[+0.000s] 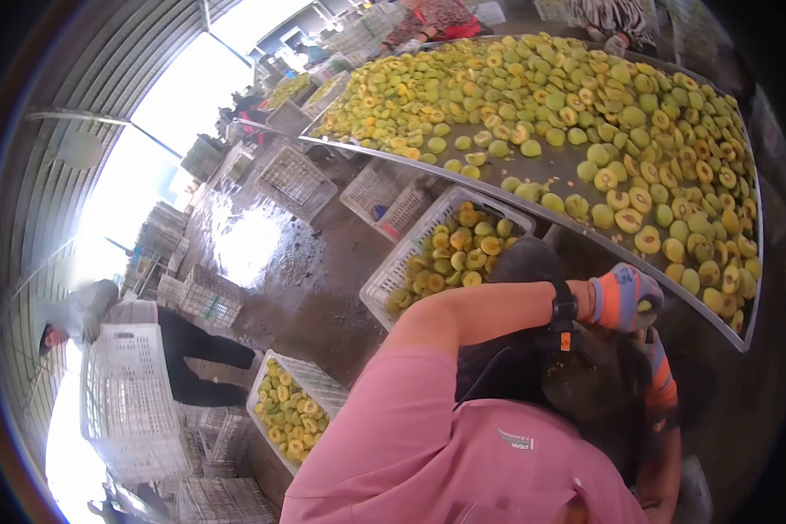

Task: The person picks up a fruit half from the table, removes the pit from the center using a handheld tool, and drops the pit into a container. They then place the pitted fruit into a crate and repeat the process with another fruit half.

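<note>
My left hand [622, 298], in an orange and grey glove, is closed with its fingers curled round a small yellow-green fruit [644, 306], mostly hidden by the glove. Just below it is my right hand [658, 362], also in an orange and grey glove; its fingers are largely out of sight. Both hands are close to the near edge of a metal-rimmed table [533, 212] heaped with green-yellow fruit [576, 105], plum- or apricot-like. Many of these are halved, showing brownish centres. A dark surface or apron [585, 375] lies beneath my hands.
A white crate [377, 284] of fruit halves stands beside my left arm, and another fruit-filled crate [323, 384] is lower left. At left a person [196, 349] holds a large white crate [131, 384]. Two people work across the table. Crates [297, 182] stand on the wet floor.
</note>
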Demonstrator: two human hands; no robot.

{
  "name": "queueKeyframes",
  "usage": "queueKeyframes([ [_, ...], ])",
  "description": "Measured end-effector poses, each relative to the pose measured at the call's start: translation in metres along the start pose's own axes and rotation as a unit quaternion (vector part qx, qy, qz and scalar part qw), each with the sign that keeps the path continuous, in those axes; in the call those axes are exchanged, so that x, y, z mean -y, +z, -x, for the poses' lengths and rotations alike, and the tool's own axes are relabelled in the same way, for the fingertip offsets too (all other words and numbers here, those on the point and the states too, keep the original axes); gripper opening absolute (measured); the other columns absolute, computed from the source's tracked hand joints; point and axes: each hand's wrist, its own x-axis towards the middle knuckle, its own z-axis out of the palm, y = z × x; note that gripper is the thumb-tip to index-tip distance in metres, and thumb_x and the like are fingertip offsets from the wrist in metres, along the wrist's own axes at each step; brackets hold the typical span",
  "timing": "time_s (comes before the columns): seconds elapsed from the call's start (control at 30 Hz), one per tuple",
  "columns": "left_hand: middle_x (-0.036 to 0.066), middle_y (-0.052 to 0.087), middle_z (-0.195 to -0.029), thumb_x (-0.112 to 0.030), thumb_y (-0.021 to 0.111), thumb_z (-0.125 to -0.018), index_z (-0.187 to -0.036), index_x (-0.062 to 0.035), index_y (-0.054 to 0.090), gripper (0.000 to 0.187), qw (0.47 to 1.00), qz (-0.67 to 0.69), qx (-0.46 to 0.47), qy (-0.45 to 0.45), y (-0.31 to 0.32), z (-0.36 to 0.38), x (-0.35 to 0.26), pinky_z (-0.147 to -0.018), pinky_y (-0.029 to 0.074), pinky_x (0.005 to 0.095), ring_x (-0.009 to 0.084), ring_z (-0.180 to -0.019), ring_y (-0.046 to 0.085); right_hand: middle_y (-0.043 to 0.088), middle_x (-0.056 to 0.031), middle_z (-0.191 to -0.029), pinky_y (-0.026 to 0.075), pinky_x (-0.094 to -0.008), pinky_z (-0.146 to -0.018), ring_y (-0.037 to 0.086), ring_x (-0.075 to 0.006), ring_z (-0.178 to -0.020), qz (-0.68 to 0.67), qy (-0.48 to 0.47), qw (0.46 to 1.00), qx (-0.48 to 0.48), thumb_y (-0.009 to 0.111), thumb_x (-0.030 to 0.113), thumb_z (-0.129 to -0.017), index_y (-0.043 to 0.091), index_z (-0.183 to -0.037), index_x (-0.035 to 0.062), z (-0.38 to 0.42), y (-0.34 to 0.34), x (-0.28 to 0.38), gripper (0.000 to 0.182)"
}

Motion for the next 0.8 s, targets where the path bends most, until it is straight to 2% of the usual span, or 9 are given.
queueKeyframes([
  [0.07,0.011,0.07,-0.081,-0.011,0.064,-0.076,-0.087,-0.0045,0.07,0.014,0.98,0.167,-0.018,-0.108,0.012,-0.004,0.013,-0.068,0.053,0.031,0.0159,-0.073,0.066,0.055,0.0027,-0.07,0.044,-0.0251,-0.05,0.052,-0.0071,-0.059,-0.105,0.077,0.989,-0.074,0.06,0.018,-0.082,0.059,-0.092,0.0053,0.001,0.006,0.011,0.016],
  [0.13,0.004,0.068,-0.081,-0.005,0.056,-0.084,-0.089,0.001,0.069,0.014,0.897,0.384,-0.059,-0.21,0.026,-0.001,0.018,-0.066,0.052,0.0272,0.0102,-0.074,0.06,0.059,0.0017,-0.077,0.043,-0.0222,-0.052,0.054,-0.0056,-0.063,-0.033,0.003,0.997,-0.065,0.061,0.016,-0.082,0.06,-0.099,0.0058,0.003,0.004,0.018,0.02],
  [0.17,0.004,0.067,-0.082,-0.005,0.054,-0.088,-0.093,0.0005,0.068,0.016,0.937,0.31,-0.075,-0.143,0.039,0.0,0.038,-0.067,0.051,0.0255,0.0092,-0.074,0.06,0.061,0.0014,-0.081,0.045,-0.0219,-0.054,0.055,-0.0048,-0.065,-0.09,-0.004,0.995,-0.049,0.061,0.015,-0.083,0.061,-0.105,0.0057,0.0,0.002,0.017,0.024],
  [0.2,0.003,0.066,-0.084,-0.008,0.052,-0.092,-0.095,0.0008,0.067,0.018,0.881,0.405,-0.07,-0.232,0.041,0.004,0.036,-0.067,0.05,0.0243,0.0086,-0.076,0.059,0.061,-0.0005,-0.084,0.047,-0.0249,-0.06,0.056,-0.0083,-0.072,-0.081,0.035,0.996,-0.02,0.063,0.011,-0.083,0.062,-0.104,0.0059,-0.002,-0.004,0.014,0.022],
  [0.37,0.004,0.066,-0.086,-0.006,0.051,-0.093,-0.098,0.0032,0.066,0.018,0.963,0.174,-0.137,-0.15,0.052,0.005,0.036,-0.064,0.047,0.0249,0.009,-0.074,0.057,0.062,-0.0087,-0.076,0.048,-0.0381,-0.067,0.06,-0.0314,-0.07,0.282,-0.148,0.948,0.006,0.062,0.013,-0.08,0.066,-0.09,0.0117,-0.017,-0.018,-0.021,0.011],
  [0.57,0.003,0.065,-0.085,-0.006,0.052,-0.091,-0.096,0.0003,0.066,0.016,0.925,0.284,-0.137,-0.212,0.054,0.003,0.038,-0.067,0.046,0.0247,0.0099,-0.075,0.057,0.062,-0.0092,-0.071,0.046,-0.0348,-0.058,0.06,-0.0262,-0.062,0.511,-0.273,0.814,-0.031,0.067,0.018,-0.077,0.066,-0.09,0.0104,-0.017,-0.018,-0.017,0.015],
  [0.63,0.003,0.065,-0.086,-0.009,0.051,-0.093,-0.097,-0.0008,0.067,0.018,0.929,0.313,-0.071,-0.181,0.041,0.001,0.04,-0.069,0.046,0.0244,0.0094,-0.076,0.057,0.059,-0.0049,-0.069,0.044,-0.0321,-0.061,0.058,-0.0216,-0.063,0.252,-0.075,0.964,-0.031,0.066,0.014,-0.076,0.06,-0.084,0.011,-0.012,-0.014,-0.021,0.01],
  [0.77,0.002,0.064,-0.094,-0.011,0.051,-0.093,-0.103,-0.0021,0.065,0.019,0.91,0.36,-0.045,-0.2,0.044,0.005,0.037,-0.075,0.046,0.0252,0.0095,-0.086,0.056,0.059,-0.0018,-0.066,0.044,-0.0286,-0.055,0.056,-0.0167,-0.058,0.079,0.174,0.981,-0.023,0.061,0.013,-0.082,0.059,-0.082,0.0112,0.0,-0.007,0.025,0.003],
  [0.8,0.003,0.064,-0.095,-0.009,0.052,-0.092,-0.103,-0.0019,0.065,0.019,0.915,0.351,-0.05,-0.192,0.045,0.005,0.032,-0.076,0.047,0.026,0.0105,-0.087,0.057,0.057,-0.0024,-0.063,0.042,-0.0297,-0.051,0.054,-0.0167,-0.054,0.007,0.136,0.99,-0.033,0.063,0.014,-0.081,0.061,-0.082,0.0093,-0.001,-0.008,0.014,0.005],
])
